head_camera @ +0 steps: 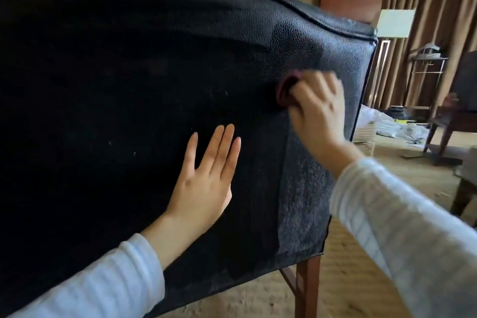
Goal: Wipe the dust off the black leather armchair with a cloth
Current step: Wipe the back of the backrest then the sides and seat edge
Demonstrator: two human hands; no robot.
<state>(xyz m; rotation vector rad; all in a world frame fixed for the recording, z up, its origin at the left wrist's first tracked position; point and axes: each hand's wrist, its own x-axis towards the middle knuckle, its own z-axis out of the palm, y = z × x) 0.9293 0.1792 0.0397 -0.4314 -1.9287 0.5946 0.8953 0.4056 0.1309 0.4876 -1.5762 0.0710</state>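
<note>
**Wiping the dusty back of the big black chair**

The black leather armchair (129, 85) fills most of the frame, left & centre. We see its back side. Most of it looks dark & clean, but a grey dusty strip runs down its right edge. So I think the job is partly done, w/ that strip left to do.

The tan carpet (348, 279) at the bottom looks rough & speckled. Brown curtains (433, 8) hang at upper right, w/ a floor lamp (395, 23) in front of them. A pile of white bedding (392, 126) lies on the floor at far right. One wooden chair leg (307, 286) shows at the bottom, right of centre.

The left hand (204, 183), centre of frame, lies flat on the leather, fingers straight, holding nothing. That's prob. to keep the chair from sliding while the other hand rubs.

The right hand (317, 108), right of centre, is curled round a small dark red cloth (285, 90) & presses it on the leather near the dusty strip. It looks blurry, so prob. mid-rub. The cloth is bunched up, I think so it pushes harder.
</note>
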